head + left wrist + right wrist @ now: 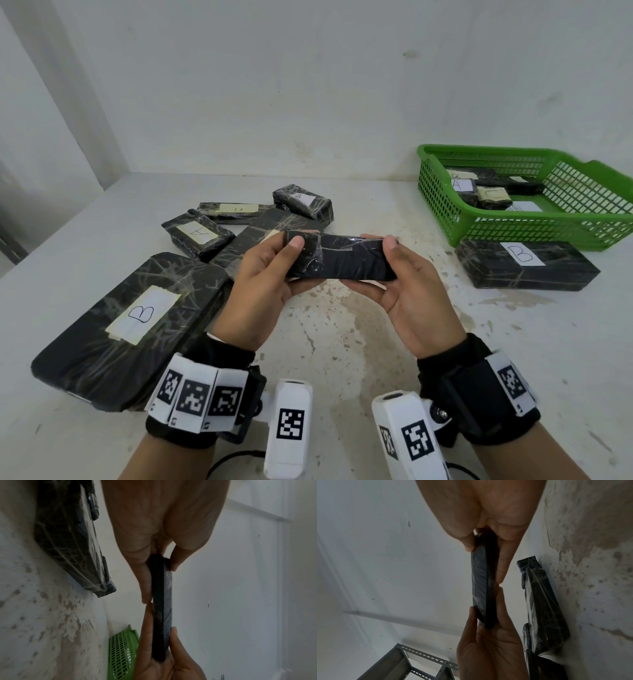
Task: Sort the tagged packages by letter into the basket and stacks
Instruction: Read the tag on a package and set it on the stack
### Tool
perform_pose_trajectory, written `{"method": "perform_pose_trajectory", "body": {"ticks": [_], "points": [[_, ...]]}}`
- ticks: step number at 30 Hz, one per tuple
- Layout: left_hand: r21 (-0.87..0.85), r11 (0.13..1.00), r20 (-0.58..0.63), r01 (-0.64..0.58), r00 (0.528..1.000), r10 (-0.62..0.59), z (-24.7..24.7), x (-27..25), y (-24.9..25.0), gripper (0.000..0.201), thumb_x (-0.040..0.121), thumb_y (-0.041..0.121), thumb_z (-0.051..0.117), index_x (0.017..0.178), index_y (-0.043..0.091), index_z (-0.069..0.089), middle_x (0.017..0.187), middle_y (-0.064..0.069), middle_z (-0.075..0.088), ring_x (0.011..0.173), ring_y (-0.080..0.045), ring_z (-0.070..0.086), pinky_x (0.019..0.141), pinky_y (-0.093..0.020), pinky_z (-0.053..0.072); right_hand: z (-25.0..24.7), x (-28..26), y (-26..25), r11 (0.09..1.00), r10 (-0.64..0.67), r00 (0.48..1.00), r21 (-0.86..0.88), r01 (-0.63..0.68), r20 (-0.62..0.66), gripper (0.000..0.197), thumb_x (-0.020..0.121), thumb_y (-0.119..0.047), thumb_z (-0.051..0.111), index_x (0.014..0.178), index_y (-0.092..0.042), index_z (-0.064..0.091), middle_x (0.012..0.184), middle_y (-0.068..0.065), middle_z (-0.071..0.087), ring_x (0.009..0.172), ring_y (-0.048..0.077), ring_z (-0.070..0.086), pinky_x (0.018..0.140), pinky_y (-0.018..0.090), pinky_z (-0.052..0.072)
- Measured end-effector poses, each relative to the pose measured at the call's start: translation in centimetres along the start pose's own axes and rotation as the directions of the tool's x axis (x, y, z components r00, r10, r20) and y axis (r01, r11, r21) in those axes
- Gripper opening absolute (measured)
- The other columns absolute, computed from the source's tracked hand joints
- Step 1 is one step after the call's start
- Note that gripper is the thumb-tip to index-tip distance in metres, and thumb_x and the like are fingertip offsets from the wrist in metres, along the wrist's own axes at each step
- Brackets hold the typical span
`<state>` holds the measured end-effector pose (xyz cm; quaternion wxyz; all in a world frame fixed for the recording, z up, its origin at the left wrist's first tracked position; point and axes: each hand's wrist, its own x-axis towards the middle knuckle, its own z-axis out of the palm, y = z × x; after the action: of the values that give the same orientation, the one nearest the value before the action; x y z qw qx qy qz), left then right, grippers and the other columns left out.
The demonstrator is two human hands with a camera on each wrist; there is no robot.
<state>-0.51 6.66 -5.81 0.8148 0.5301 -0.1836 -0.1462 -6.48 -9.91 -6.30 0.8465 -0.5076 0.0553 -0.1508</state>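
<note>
A slim black wrapped package is held up above the table's middle, its tag hidden from me. My left hand pinches its left end between thumb and fingers, and my right hand pinches the right end. The left wrist view shows the package edge-on with both hands on it, and so does the right wrist view, package. A green basket at the back right holds several tagged packages. In front of it lies a package tagged B.
On the left lies a large black package tagged B. Behind it are several smaller ones: one tagged A, a flat one, one tagged B and a long one. A grey metal rack stands off to the left.
</note>
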Motion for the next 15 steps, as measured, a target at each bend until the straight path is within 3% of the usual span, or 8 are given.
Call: {"method": "perform_pose_trajectory", "body": {"ticks": [3,8,11,15], "points": [[0.023,0.999,0.014,0.034,0.999,-0.034,0.13,-0.17,0.05,0.03,0.094,0.028,0.056,0.111,0.005,0.065,0.112,-0.014,0.072,0.108,-0.029,0.069,0.079,-0.044,0.061,-0.22,0.08,0.35,0.998,-0.029,0.999,-0.048,0.027,-0.028,0.03,0.101,-0.024,0.043,0.104,-0.003,0.065,0.101,0.016,0.07,0.094,0.025,0.069,0.07,0.031,0.059],[0.097,0.995,-0.013,-0.02,1.0,0.021,0.21,-0.12,-0.35,0.023,0.101,0.013,0.045,0.103,0.003,0.065,0.099,-0.009,0.076,0.098,-0.025,0.072,0.073,-0.033,0.061,-0.2,0.04,0.05,0.997,-0.045,0.999,-0.055,0.045,-0.006,0.031,0.1,-0.026,0.045,0.103,-0.001,0.063,0.101,0.015,0.069,0.092,0.022,0.069,0.072,0.035,0.06],[0.086,0.996,-0.003,-0.01,1.0,0.01,0.35,-0.18,-0.4,0.022,0.1,0.012,0.045,0.103,0.001,0.064,0.1,-0.01,0.075,0.099,-0.026,0.071,0.073,-0.033,0.061,-0.16,-0.02,0.07,0.993,-0.059,0.998,-0.106,0.057,-0.017,0.041,0.087,-0.038,0.056,0.104,-0.001,0.063,0.102,0.015,0.069,0.097,0.023,0.069,0.077,0.038,0.06],[0.048,0.998,0.028,0.041,0.999,-0.042,0.88,-0.55,0.08,0.03,0.085,0.027,0.056,0.103,0.004,0.064,0.103,-0.01,0.074,0.102,-0.025,0.071,0.073,-0.037,0.062,-0.35,-0.01,0.61,0.972,-0.129,0.991,-0.2,0.122,-0.024,0.037,0.085,-0.032,0.061,0.105,-0.001,0.063,0.102,0.015,0.071,0.098,0.026,0.069,0.082,0.044,0.058]]}}
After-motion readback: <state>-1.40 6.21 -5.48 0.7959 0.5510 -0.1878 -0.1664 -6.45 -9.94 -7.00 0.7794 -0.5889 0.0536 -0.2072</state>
